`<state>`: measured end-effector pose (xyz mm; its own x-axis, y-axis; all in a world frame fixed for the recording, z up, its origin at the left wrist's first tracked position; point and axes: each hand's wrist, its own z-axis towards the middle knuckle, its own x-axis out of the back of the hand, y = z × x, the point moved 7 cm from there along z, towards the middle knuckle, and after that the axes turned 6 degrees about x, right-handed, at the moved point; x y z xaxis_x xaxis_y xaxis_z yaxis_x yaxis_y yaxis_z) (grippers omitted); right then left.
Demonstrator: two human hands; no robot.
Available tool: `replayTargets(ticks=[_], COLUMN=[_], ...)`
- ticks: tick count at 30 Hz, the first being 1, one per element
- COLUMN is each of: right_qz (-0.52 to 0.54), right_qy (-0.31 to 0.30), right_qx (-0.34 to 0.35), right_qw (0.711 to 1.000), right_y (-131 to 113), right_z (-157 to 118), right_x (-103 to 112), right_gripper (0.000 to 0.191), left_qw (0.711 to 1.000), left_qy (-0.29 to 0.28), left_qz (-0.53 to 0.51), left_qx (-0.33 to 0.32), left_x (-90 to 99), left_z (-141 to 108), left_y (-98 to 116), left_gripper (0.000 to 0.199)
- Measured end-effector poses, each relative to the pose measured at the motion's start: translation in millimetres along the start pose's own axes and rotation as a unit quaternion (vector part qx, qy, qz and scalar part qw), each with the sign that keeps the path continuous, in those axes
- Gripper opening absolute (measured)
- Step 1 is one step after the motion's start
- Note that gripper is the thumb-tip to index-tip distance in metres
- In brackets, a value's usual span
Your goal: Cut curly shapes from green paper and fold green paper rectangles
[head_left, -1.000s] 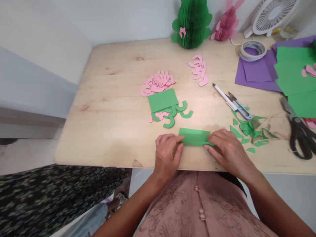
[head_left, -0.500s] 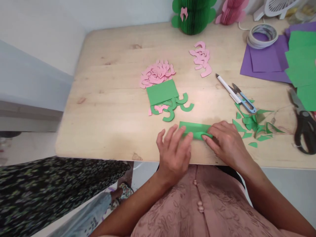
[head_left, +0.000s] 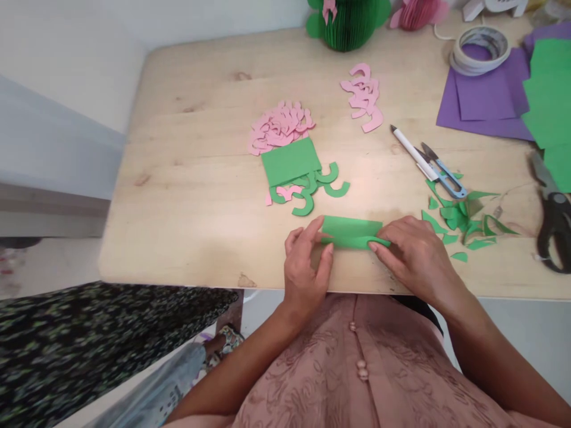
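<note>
A strip of green paper [head_left: 350, 227] lies near the table's front edge, its near side folded up along its length. At its left end is my left hand [head_left: 307, 261], with the thumb on the near fold and the fingers at the far side. My right hand [head_left: 414, 249] pinches the folded right end between thumb and fingers. Just beyond the strip rest curved green cutouts [head_left: 304, 205] and a green paper rectangle [head_left: 291, 161]. A heap of pink paper cutouts [head_left: 282, 128] touches the rectangle's far side.
Green scraps [head_left: 459, 217] lie right of my right hand, near black scissors [head_left: 555, 220]. A white pen [head_left: 413, 151] and blue thread snips [head_left: 446, 178] sit beyond them. Tape rolls [head_left: 479, 53] rest on purple paper [head_left: 486, 101]. Another person's patterned clothing [head_left: 111, 345] shows at lower left.
My left hand has drawn in from spread fingers over the strip to its left end, thumb on the fold. My right hand keeps its pinch. The view has tilted slightly downward.
</note>
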<state>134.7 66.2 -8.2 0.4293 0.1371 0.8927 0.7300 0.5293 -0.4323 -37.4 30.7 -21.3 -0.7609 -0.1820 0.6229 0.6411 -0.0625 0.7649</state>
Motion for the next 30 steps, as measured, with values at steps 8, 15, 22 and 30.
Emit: replayTargets(ticks=[8,15,22,30], right_qz=[-0.060,-0.045,-0.057,0.040], right_qy=[0.092,0.069,0.071,0.097], right_qx=[0.001,0.123,0.089,-0.042], right_qw=[0.994,0.989,0.992,0.994], right_y=[-15.9,-56.6,-43.1,-3.3], right_z=[-9.3,-21.3,-18.3,-10.4], right_x=[15.1,-2.2,-7.9,8.4], right_gripper=[0.019,0.033,0.045,0.046], left_qw=[0.999,0.998,0.998,0.999], left_qy=[0.016,0.013,-0.012,-0.013], left_qz=[0.050,0.060,0.063,0.043], left_qx=[-0.002,0.000,0.007,0.003], left_x=[-4.3,-5.1,-3.7,0.3], left_z=[5.3,8.7,14.2,11.7], left_y=[6.0,10.3,11.0,7.1], left_gripper=[0.040,0.040,0.037,0.029])
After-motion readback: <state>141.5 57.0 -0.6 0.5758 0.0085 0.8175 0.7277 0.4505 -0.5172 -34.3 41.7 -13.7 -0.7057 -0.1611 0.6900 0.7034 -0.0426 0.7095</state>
